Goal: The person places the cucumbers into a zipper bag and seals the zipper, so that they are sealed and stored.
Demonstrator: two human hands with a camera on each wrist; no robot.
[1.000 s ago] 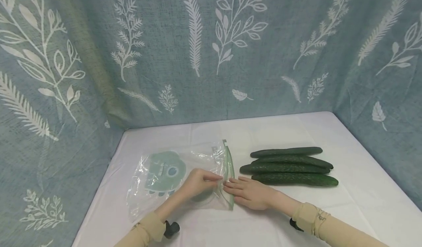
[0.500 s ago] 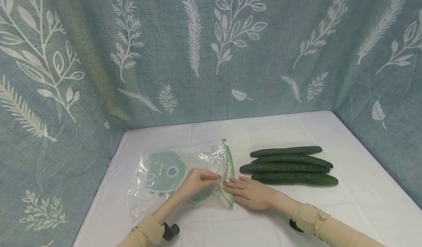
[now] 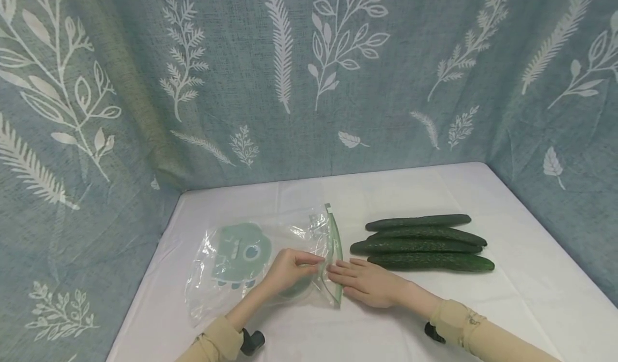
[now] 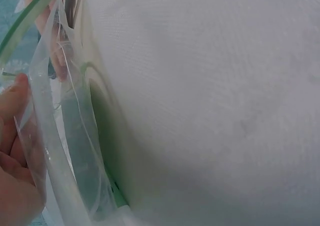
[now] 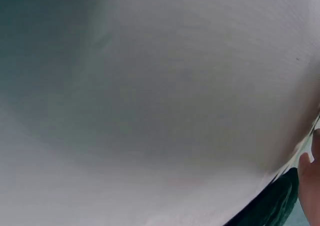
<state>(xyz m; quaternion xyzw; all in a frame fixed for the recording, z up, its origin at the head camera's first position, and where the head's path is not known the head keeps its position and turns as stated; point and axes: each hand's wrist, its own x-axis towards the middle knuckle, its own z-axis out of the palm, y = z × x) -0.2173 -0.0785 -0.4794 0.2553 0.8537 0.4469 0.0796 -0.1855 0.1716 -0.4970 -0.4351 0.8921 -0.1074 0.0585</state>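
Note:
A clear zip bag (image 3: 203,292) with a green cartoon print lies flat on the left half of the table, its green-edged mouth (image 3: 336,233) facing right. Thumb and fingers of my left hand (image 3: 285,270) pinch the upper film near the mouth. In the left wrist view that hand (image 4: 17,156) holds the film up, and a gap shows between the layers. Palm down, my right hand (image 3: 369,282) rests with extended fingers at the lower edge of the mouth. Several dark green cucumbers (image 3: 432,261) lie side by side just beyond it; one cucumber (image 5: 272,203) also appears in the right wrist view.
A white cloth covers the table (image 3: 386,190). Blue-green curtains (image 3: 299,147) with white leaf patterns enclose its back and sides. Black wrist camera mounts (image 3: 252,342) sit under both cuffs.
My left fingers have shifted very slightly left with the film, and more of the green print under that hand shows. The right hand and the cucumbers have stayed in place.

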